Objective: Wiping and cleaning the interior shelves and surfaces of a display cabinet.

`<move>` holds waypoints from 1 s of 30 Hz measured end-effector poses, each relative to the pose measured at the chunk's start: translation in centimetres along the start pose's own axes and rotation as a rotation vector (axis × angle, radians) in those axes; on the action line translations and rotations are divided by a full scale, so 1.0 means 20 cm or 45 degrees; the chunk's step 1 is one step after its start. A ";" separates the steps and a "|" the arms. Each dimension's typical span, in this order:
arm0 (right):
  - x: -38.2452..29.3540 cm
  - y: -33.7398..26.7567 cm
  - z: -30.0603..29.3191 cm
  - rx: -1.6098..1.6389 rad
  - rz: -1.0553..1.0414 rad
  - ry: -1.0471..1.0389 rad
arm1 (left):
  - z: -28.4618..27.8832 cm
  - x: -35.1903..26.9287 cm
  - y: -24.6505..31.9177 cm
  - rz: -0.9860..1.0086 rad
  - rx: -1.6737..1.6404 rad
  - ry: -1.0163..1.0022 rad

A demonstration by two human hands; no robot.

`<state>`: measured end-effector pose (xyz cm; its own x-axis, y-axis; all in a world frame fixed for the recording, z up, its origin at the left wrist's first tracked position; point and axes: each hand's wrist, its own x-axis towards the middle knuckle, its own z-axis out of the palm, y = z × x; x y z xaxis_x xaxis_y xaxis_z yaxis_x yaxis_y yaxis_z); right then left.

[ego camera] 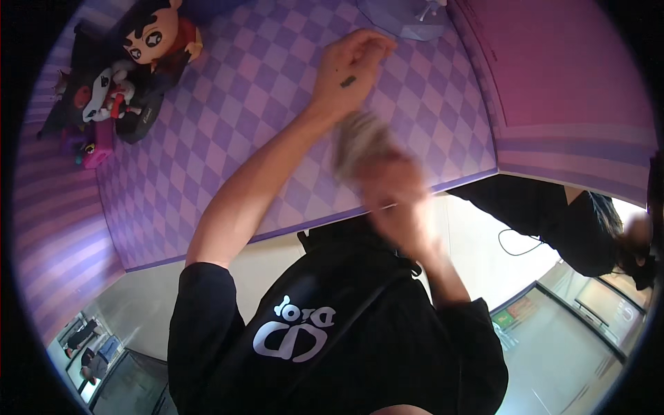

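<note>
My left hand (pixel 354 65) is over the far part of a surface with a purple and pink diamond pattern (pixel 249 135). Its fingers are curled in, and the back of the hand bears a dark mark. Whether the fingers hold anything is hidden. Nearer to me, my right hand (pixel 397 199) is blurred by motion. It grips a greyish-beige, streaky thing (pixel 363 142), perhaps a brush or a bundled cloth; the blur hides which. That thing overlaps the edge of my left wrist in the picture, and contact cannot be told.
At the far left stand a big-headed doll (pixel 161 44), a black-hooded figure (pixel 98 96) and a pink toy (pixel 98 150). A translucent bluish object (pixel 410 21) lies at the far edge. A pink panel (pixel 560 67) rises on the right. Another person (pixel 550 223) in black is beyond it.
</note>
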<state>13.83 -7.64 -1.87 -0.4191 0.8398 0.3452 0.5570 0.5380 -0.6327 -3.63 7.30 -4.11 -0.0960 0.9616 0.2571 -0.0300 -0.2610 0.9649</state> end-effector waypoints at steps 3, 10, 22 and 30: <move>0.05 0.05 -0.06 0.031 -0.142 -0.036 | -0.01 -0.01 0.01 0.033 -0.038 0.032; 0.10 0.15 -0.07 -0.287 0.147 0.212 | -0.01 -0.01 0.00 0.074 0.031 0.037; -0.15 0.29 -0.26 -0.356 0.409 0.572 | -0.05 -0.05 0.04 0.006 0.107 -0.051; -0.43 0.19 0.00 -0.251 -0.098 0.572 | -0.06 -0.05 -0.01 -0.064 0.104 -0.124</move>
<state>19.45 -12.84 -7.26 -0.1381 0.7218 0.6781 0.6798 0.5670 -0.4652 -4.70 6.29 -4.56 0.0007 0.9781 0.2083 0.0495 -0.2081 0.9769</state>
